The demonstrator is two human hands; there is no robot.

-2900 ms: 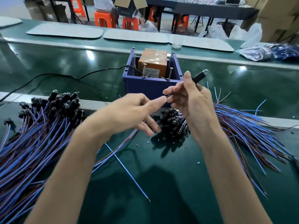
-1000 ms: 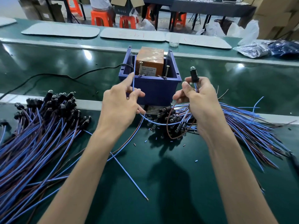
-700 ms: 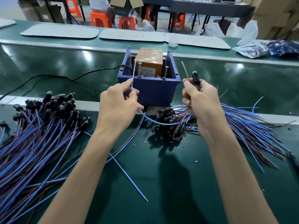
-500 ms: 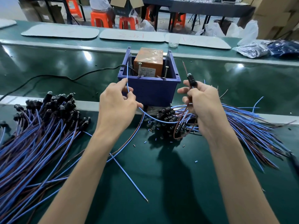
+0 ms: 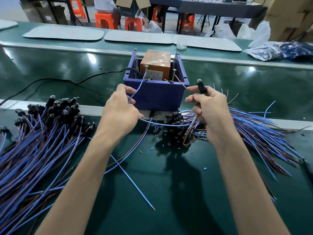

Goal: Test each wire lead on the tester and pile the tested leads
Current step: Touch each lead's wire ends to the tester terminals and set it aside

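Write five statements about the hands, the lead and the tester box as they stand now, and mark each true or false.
1. The left hand pinches a blue wire that runs up to the left screw post on the blue box. True.
2. The right hand holds nothing. False: it grips the lead's black head and pinches a brown wire.
3. An orange unit sits inside the blue box. True.
4. The left pile of leads lies inside the blue box. False: it lies on the green table, to the left of the box.
5. A black cable runs leftward from the box. True.
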